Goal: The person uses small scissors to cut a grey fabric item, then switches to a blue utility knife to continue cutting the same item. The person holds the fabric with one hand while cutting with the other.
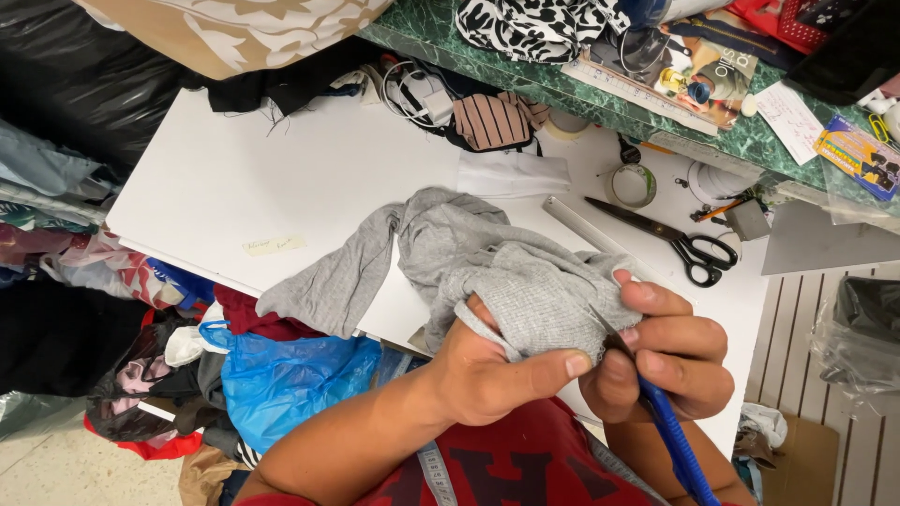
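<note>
A grey knitted garment [469, 253] lies bunched on the white table [253, 178], one sleeve trailing off to the left. My left hand [492, 370] grips a fold of it from below, thumb stretched across the fabric. My right hand [670, 351] pinches the same fold from the right and holds a blue-handled tool [675, 445] whose tip is pressed into the cloth; the tip itself is hidden by my fingers.
Black-handled scissors [680, 244], a clear ruler [586, 228], a tape roll [634, 185] and a folded white cloth [513, 174] lie behind the garment. A striped fabric piece [492, 122] and cables sit at the back. Blue plastic bag [281, 375] and clothes pile left below the table.
</note>
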